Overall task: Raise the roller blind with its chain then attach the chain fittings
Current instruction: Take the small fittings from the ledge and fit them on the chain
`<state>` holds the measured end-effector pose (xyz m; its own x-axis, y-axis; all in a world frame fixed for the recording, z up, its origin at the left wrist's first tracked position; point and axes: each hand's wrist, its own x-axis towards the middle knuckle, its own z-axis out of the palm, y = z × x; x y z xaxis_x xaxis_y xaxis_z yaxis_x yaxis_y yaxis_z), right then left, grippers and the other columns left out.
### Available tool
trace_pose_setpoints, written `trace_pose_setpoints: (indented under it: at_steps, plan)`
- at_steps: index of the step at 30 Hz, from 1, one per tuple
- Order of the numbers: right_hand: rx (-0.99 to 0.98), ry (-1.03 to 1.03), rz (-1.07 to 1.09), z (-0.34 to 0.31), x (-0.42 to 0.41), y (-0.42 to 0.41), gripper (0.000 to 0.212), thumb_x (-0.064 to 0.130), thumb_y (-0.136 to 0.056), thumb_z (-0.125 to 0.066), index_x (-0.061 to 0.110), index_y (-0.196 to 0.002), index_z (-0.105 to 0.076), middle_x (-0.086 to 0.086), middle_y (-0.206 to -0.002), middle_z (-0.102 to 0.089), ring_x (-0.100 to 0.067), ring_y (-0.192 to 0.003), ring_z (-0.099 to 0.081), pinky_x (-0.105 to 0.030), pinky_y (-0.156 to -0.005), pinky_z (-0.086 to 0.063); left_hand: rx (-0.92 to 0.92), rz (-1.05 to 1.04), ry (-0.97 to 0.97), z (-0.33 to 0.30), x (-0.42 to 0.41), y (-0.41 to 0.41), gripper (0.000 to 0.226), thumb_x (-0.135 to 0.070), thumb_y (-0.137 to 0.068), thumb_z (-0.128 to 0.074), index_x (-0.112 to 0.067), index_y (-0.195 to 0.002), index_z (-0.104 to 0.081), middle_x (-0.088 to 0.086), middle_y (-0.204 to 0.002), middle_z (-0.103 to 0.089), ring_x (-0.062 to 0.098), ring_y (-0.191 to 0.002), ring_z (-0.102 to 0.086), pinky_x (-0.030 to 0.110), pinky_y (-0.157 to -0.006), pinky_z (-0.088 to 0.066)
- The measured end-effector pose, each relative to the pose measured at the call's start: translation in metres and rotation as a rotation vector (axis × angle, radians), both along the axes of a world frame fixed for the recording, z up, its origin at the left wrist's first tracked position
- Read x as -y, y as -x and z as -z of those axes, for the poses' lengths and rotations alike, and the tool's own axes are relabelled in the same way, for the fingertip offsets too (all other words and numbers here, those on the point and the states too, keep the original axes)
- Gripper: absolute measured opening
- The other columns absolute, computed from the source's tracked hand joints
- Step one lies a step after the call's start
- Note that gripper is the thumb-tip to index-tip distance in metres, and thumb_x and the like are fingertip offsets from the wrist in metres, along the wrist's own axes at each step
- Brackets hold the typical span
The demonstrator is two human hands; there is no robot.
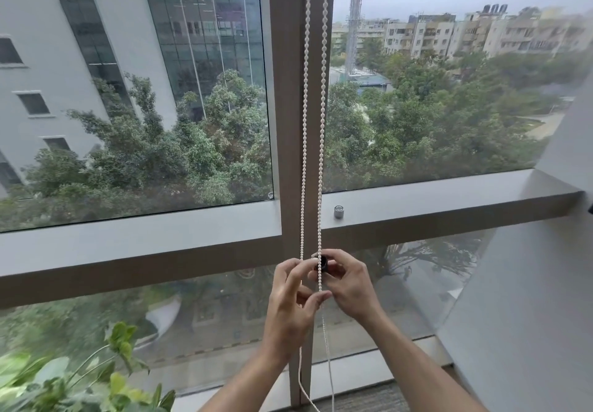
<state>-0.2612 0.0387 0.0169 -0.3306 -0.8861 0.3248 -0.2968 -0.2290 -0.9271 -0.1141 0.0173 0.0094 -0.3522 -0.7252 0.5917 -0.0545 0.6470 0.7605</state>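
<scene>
A small dark fitting (pixel 323 264) is being pinched in the right hand (pixel 351 285) fingers (pixel 333 256), pressed against the right strand of the bead chain (pixel 304 122). The left strand is being steadied betw. left hand (pixel 290 302) fingers (pixel 296 267), closed narrow on it. Blind isn't being seen in the glass, so raising is likely done; fittings stage is being worked. Counted: 2 chain strands, 2 fittings, w/ a silver one (pixel 339 212) being left on the window ledge (pixel 449 201), far right.
</scene>
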Motion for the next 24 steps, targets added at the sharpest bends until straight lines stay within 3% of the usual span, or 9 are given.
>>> trace_pose_setpoints:
  at_steps: [2,6,11,14,17,18,21,24]
  plan:
    - [0.013,0.016,-0.021,0.001,-0.004,-0.004,0.025,-0.002,-0.080,-0.074,0.011,-0.101,-0.071,-0.005,-0.082,-0.076,-0.017,-0.077,-0.075,-0.023,-0.071,-0.056,0.027,0.005,0.020,0.000,0.001,-0.005,0.072,-0.008,-0.078,-0.080,-0.047,-0.131,-0.049,-0.016,-0.129,-0.040,0.014,-0.059,-0.064,0.020,-0.069,-0.057]
    - [-0.010,0.066,-0.013,-0.003,-0.009,-0.008,0.030,0.000,-0.077,-0.078,0.018,-0.100,-0.073,-0.001,-0.091,-0.076,-0.012,-0.080,-0.075,-0.020,-0.072,-0.056,0.060,0.047,0.041,-0.003,0.004,-0.010,0.072,-0.015,-0.081,-0.078,-0.049,-0.135,-0.047,-0.010,-0.132,-0.040,0.013,-0.058,-0.063,0.021,-0.070,-0.057]
    - [-0.019,0.083,-0.022,-0.006,-0.012,-0.011,0.030,0.008,-0.072,-0.082,0.017,-0.099,-0.072,-0.003,-0.091,-0.075,-0.020,-0.084,-0.074,-0.035,-0.077,-0.060,0.047,0.072,0.057,-0.008,0.006,-0.014,0.074,-0.015,-0.082,-0.076,-0.049,-0.139,-0.043,-0.016,-0.134,-0.040,0.011,-0.061,-0.062,0.019,-0.069,-0.055]
    - [-0.002,0.075,-0.019,-0.005,-0.014,-0.013,0.028,0.012,-0.072,-0.081,0.018,-0.098,-0.072,-0.003,-0.092,-0.074,-0.022,-0.086,-0.074,-0.040,-0.078,-0.059,0.088,0.077,0.088,-0.009,0.005,-0.017,0.081,-0.017,-0.084,-0.074,-0.053,-0.144,-0.033,-0.012,-0.140,-0.037,0.007,-0.081,-0.062,0.021,-0.079,-0.056]
    - [-0.026,0.074,-0.026,-0.007,-0.017,-0.016,0.030,0.013,-0.074,-0.079,0.024,-0.100,-0.072,0.000,-0.093,-0.075,-0.020,-0.087,-0.073,-0.034,-0.077,-0.058,0.153,0.112,0.130,-0.013,0.006,-0.021,0.072,-0.022,-0.085,-0.073,-0.046,-0.144,-0.039,-0.011,-0.146,-0.033,-0.001,-0.118,-0.053,0.023,-0.094,-0.052]
    - [-0.022,0.073,-0.030,-0.007,-0.017,-0.016,0.031,0.012,-0.074,-0.079,0.025,-0.101,-0.072,-0.001,-0.094,-0.075,-0.020,-0.087,-0.073,-0.033,-0.077,-0.058,0.165,0.125,0.133,-0.015,0.007,-0.022,0.068,-0.025,-0.086,-0.072,-0.041,-0.144,-0.042,-0.012,-0.147,-0.034,0.000,-0.122,-0.051,0.023,-0.098,-0.050]
    - [-0.014,0.077,-0.034,-0.007,-0.018,-0.018,0.030,0.010,-0.075,-0.080,0.022,-0.102,-0.072,-0.003,-0.095,-0.075,-0.021,-0.088,-0.073,-0.035,-0.077,-0.059,0.182,0.179,0.096,-0.018,0.010,-0.025,0.065,-0.029,-0.086,-0.072,-0.035,-0.144,-0.044,-0.017,-0.147,-0.040,0.018,-0.093,-0.062,0.025,-0.093,-0.052]
    - [-0.027,0.111,-0.027,-0.009,-0.019,-0.023,0.031,0.018,-0.072,-0.081,0.017,-0.101,-0.072,-0.004,-0.094,-0.074,-0.019,-0.086,-0.073,-0.035,-0.074,-0.059,0.180,0.196,0.053,-0.019,0.013,-0.029,0.071,-0.023,-0.081,-0.077,-0.041,-0.142,-0.045,-0.020,-0.138,-0.048,0.018,-0.064,-0.061,0.029,-0.076,-0.058]
